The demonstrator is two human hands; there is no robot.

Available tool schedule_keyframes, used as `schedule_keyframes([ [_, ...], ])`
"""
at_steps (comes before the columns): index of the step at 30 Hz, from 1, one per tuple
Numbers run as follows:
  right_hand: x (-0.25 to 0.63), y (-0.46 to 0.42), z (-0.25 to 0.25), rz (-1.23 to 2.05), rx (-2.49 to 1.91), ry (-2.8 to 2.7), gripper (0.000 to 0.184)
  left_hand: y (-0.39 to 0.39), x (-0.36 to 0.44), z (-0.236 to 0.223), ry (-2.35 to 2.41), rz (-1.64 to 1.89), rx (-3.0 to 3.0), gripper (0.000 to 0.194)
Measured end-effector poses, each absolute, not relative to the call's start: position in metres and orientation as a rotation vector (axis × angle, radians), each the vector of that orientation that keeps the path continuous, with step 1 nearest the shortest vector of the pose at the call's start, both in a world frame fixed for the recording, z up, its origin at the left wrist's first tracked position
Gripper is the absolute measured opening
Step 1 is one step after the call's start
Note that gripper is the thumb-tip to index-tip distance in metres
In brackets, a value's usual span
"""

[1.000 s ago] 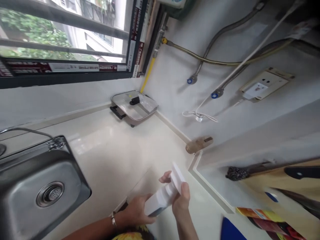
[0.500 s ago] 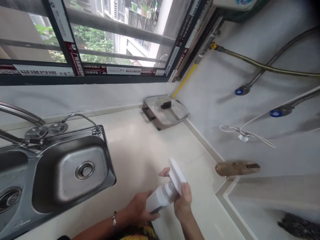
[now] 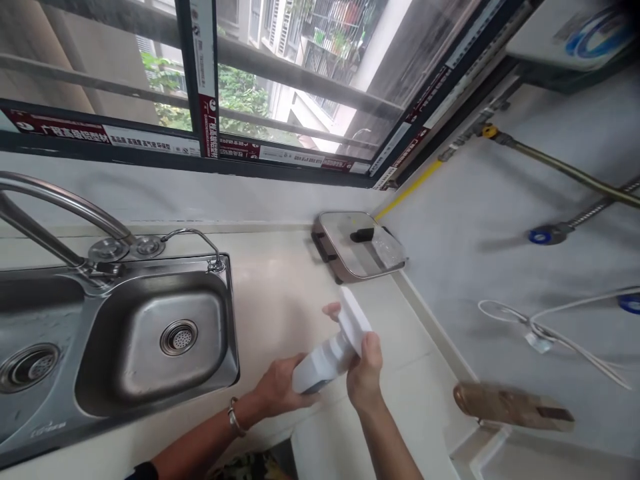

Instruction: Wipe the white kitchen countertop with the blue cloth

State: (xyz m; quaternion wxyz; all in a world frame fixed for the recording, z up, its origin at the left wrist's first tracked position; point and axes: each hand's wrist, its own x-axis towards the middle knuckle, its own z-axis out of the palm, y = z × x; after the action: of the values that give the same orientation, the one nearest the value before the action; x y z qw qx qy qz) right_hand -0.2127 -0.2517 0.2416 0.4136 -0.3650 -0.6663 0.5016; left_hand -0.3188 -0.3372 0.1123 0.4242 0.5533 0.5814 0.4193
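Observation:
Both hands hold a white plastic device (image 3: 323,365), tilted over the counter. It has a thick, rounded body with a dark patch underneath and a broad flat head at its upper right end; its exact kind does not show. My left hand (image 3: 281,387), with a bracelet on the wrist, wraps round the lower end of the body. My right hand (image 3: 365,373) grips the flat head, thumb on the near edge and fingertips showing beyond the far side. Part of the device is hidden by my fingers.
A double steel sink (image 3: 165,333) with a curved faucet (image 3: 70,207) lies on the left. On the white counter (image 3: 270,287), a lidded rectangular electric pan (image 3: 345,250) stands in the back corner. Hoses and a tied white cable (image 3: 537,333) hang at right, above a brown object (image 3: 515,407).
The camera view has turned, so sink, pan and wall fittings sit differently in the picture. Both hands keep their grip on the white device, which stands slightly higher in view.

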Motion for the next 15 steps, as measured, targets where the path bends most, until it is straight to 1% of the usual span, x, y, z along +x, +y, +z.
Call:
schedule_keyframes([
  [4, -0.221, -0.250, 0.242, 1.279, -0.840, -1.691, 0.064, -0.339, -0.323, 0.109, 1.454, 1.064, 1.384, 0.042],
  [7, -0.218, -0.255, 0.228, 1.307, -0.902, -1.633, 0.063, -0.350, -0.319, 0.100, 1.431, 0.994, 1.380, 0.040],
  [11, -0.208, -0.266, 0.205, 1.331, -1.011, -1.518, 0.067, -0.365, -0.310, 0.091, 1.446, 0.892, 1.357, 0.037],
  [15, -0.191, -0.280, 0.199, 1.341, -1.035, -1.444, 0.067, -0.369, -0.304, 0.087, 1.402, 0.818, 1.376, 0.035],
])
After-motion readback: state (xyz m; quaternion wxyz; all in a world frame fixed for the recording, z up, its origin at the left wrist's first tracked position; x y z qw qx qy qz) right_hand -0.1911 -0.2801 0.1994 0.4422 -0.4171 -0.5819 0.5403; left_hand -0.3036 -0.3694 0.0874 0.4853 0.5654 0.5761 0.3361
